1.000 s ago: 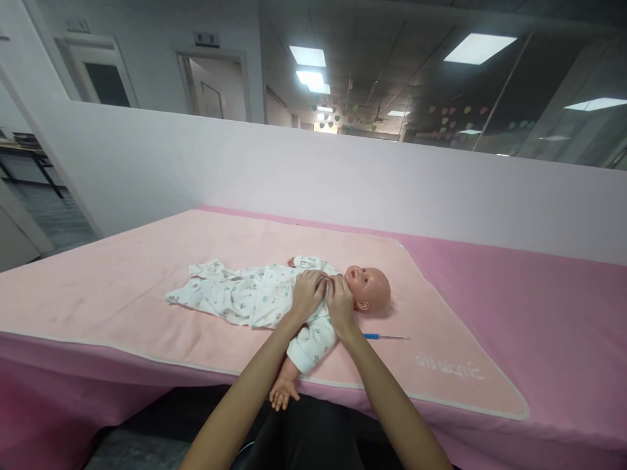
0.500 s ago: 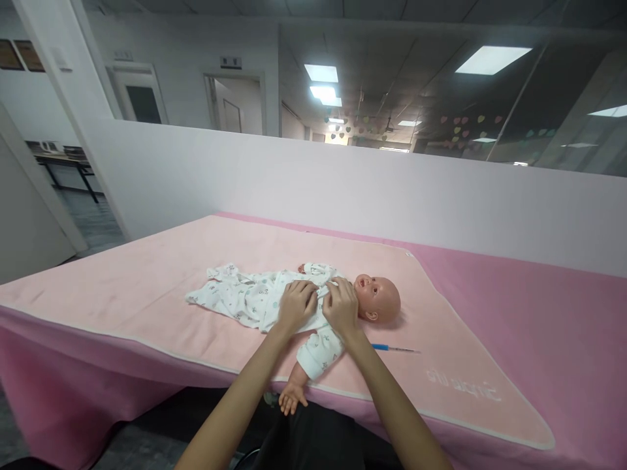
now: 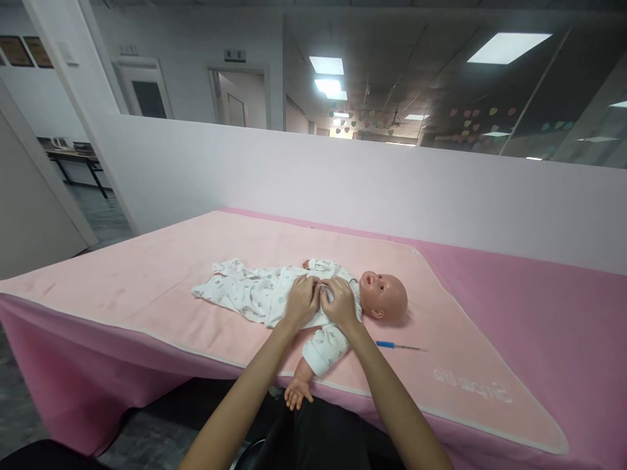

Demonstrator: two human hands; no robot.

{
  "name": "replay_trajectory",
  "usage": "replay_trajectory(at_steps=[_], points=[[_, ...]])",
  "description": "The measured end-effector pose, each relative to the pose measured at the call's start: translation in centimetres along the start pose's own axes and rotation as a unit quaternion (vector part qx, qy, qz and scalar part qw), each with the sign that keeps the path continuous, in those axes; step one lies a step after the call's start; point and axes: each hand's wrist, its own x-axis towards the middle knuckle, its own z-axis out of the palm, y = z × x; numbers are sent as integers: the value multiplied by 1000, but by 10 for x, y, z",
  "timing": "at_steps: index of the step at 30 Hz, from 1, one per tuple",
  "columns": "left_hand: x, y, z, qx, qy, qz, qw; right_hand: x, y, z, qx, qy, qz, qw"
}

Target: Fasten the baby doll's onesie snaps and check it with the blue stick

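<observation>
A baby doll [image 3: 386, 297] lies on its back with its head to the right, dressed in white patterned baby clothes [image 3: 249, 292]. Over its chest my left hand [image 3: 301, 301] and my right hand [image 3: 341, 303] are close together, fingers bent and pinched on the front of the clothes. A thin white strip of fabric, perhaps a tie, shows between the fingertips. My fingers hide part of it. The doll's near arm stretches toward me, its hand [image 3: 298, 390] hanging past the table edge.
A slim blue-handled tool [image 3: 385, 344] with a thin shaft lies right of my right forearm. Under the doll is a pale pink mat [image 3: 147, 274] on a darker pink cloth [image 3: 548, 300]. A white partition [image 3: 343, 183] with glass above stands behind the table.
My right hand has moved slightly down from the doll's neck, closer to my left hand at the chest, and a white strip now shows between them. The view has shifted slightly.
</observation>
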Motion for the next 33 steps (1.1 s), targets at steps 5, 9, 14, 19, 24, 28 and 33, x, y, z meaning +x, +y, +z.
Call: replay_trajectory(at_steps=[5, 9, 14, 19, 24, 28, 33], points=[[2, 2, 0, -4, 4, -16, 1000, 0, 2, 1, -3, -8, -15, 1000], [3, 2, -1, 1, 0, -23, 1000, -1, 6, 4, -4, -14, -31, 999], [3, 2, -2, 17, -3, -19, 1000, -2, 10, 7, -2, -17, -39, 999], [3, 1, 0, 27, -4, -18, 999, -1, 8, 5, -7, -18, -44, 999], [3, -1, 2, 37, -2, -16, 999, -1, 5, 0, -14, -29, -50, 998], [3, -2, 2, 34, 7, -16, 999, -1, 5, 2, -29, -26, -46, 998], [3, -2, 2, 33, 8, 2, 999, -1, 8, 6, -51, -1, -36, 998]])
